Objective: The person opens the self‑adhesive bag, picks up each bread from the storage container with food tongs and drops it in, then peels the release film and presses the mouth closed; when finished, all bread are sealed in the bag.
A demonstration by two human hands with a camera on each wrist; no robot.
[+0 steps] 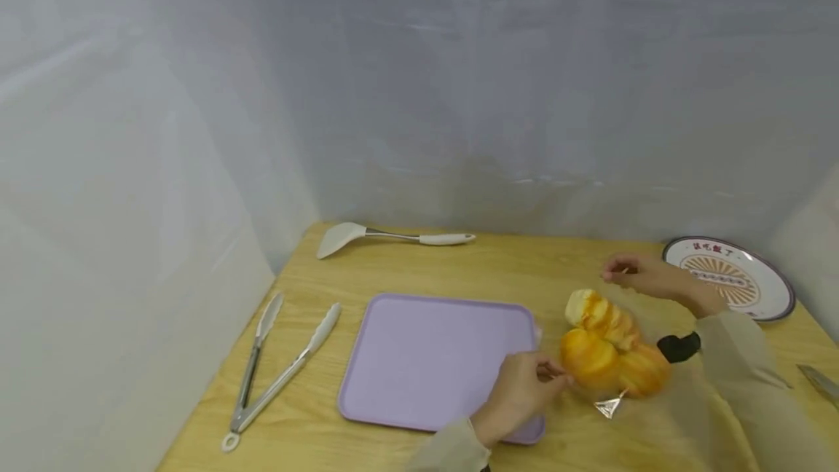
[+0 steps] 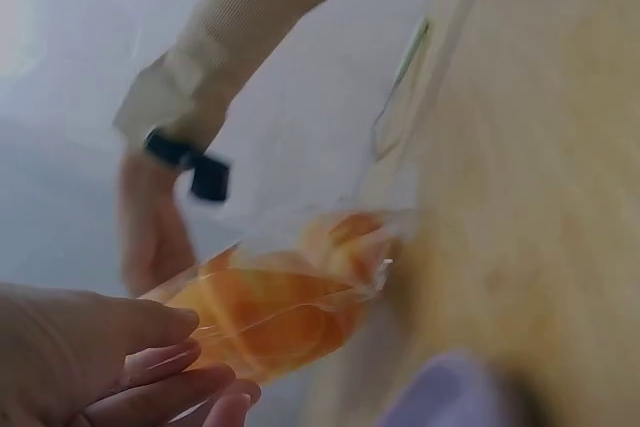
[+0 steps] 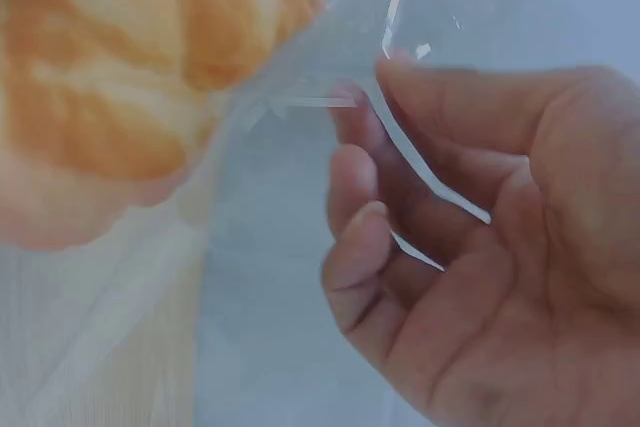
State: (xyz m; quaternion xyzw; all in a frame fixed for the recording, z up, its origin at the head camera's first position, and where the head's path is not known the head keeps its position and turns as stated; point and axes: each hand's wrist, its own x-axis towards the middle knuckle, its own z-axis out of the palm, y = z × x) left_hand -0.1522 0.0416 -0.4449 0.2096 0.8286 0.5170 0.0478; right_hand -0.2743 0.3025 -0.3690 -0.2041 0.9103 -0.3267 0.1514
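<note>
Bread rolls (image 1: 586, 359), golden and orange-brown, sit inside a clear plastic bag to the right of the purple tray (image 1: 439, 363). My left hand (image 1: 521, 392), over the tray's lower right corner, pinches the near left side of the bag. On the far side, my right hand (image 1: 645, 277) is raised above the rolls. In the right wrist view its thumb and fingers pinch a corner of the transparent film beside a bread roll (image 3: 130, 67). The left wrist view shows the film stretched around the bread (image 2: 280, 327). A shiny silvery triangular piece (image 1: 609, 406) lies at the bag's near edge.
Open metal tongs (image 1: 275, 392) lie left of the tray. A white-headed turner (image 1: 446, 239) lies along the back edge. A patterned oval plate (image 1: 776, 297) is behind the right forearm, and part of a metal object (image 1: 819, 384) shows at the right edge.
</note>
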